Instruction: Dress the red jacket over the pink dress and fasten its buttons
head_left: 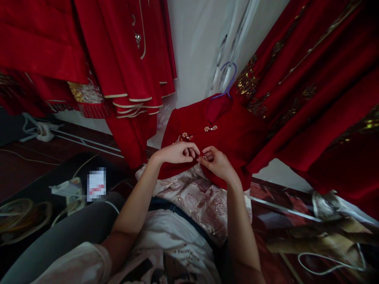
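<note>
A red garment (231, 134) on a purple hanger (227, 81) hangs in front of me, its lower part resting over my lap. Small pearl-and-gold knot buttons (210, 128) run down its front. My left hand (174, 153) and my right hand (217, 161) meet at the garment's front edge. Both have their fingers curled in a pinch on a small button fastening (202, 157) between them. Beneath the red cloth lies a pale pink brocade fabric (201, 201).
More red robes (124, 59) hang at the upper left, and gold-embroidered red ones (310, 79) at the right. A white power strip (66, 188) with cables lies on the dark floor at the left. A white wall (195, 39) is behind.
</note>
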The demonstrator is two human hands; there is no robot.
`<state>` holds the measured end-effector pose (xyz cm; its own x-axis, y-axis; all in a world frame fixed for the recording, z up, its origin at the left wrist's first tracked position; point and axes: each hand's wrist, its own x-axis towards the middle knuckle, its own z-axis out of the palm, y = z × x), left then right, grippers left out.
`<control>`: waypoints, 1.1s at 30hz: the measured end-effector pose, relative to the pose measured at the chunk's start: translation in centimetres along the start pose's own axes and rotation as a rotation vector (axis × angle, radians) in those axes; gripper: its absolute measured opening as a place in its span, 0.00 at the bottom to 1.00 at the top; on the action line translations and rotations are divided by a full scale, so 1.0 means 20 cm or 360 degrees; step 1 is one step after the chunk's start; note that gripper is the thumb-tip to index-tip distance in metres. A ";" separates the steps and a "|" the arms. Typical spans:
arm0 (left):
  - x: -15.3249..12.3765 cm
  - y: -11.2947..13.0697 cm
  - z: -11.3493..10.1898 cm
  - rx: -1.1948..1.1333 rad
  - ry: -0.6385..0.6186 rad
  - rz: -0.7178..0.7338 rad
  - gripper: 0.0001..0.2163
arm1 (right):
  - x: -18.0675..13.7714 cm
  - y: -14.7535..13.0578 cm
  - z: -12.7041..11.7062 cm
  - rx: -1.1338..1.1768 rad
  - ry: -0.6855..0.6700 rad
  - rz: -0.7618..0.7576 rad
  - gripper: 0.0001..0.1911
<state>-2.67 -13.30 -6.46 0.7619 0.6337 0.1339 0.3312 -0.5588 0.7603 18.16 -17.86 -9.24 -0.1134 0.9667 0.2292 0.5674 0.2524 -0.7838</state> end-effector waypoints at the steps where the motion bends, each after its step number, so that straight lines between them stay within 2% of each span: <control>1: -0.01 -0.03 -0.01 0.0065 0.0076 -0.0047 0.11 | 0.01 0.00 0.00 -0.0011 0.0062 0.0017 0.14; 3: -0.03 -0.09 -0.03 0.0236 0.0173 -0.0223 0.10 | 0.01 -0.01 0.00 -0.0012 0.0124 0.0048 0.15; 6: -0.05 -0.15 -0.03 0.0377 -0.0001 -0.0525 0.15 | 0.00 -0.02 -0.02 0.0076 0.0072 0.0103 0.15; 8: -0.05 -0.15 -0.01 0.0440 -0.0141 -0.0659 0.17 | -0.01 -0.03 -0.03 0.0131 -0.0019 0.0086 0.13; 12: -0.03 -0.10 0.01 0.0780 -0.0092 -0.0864 0.19 | -0.01 -0.03 -0.02 0.0125 -0.0177 -0.0041 0.10; 15: -0.02 -0.10 0.01 0.0843 -0.0073 -0.0823 0.16 | 0.01 -0.02 0.03 0.0180 -0.0351 -0.0102 0.10; 17: -0.02 -0.11 0.01 0.0848 -0.0040 -0.0726 0.13 | 0.03 0.00 0.08 0.0213 -0.0375 -0.0117 0.10; 21: -0.01 -0.16 0.01 0.0880 0.0053 -0.0566 0.11 | 0.08 0.03 0.19 0.0168 -0.0163 -0.0122 0.08; 25: 0.00 -0.20 0.02 0.0797 0.0057 -0.0497 0.07 | 0.10 0.05 0.26 0.0116 0.0010 -0.0121 0.07; 33: 0.01 -0.19 0.02 0.0822 0.0051 -0.0451 0.09 | 0.10 0.07 0.25 0.0130 -0.0004 -0.0168 0.07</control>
<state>-3.57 -11.29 -9.70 0.5895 0.8077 -0.0043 0.7538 -0.5483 0.3621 14.61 -15.33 -12.80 -0.1715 0.9346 0.3116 0.4840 0.3554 -0.7996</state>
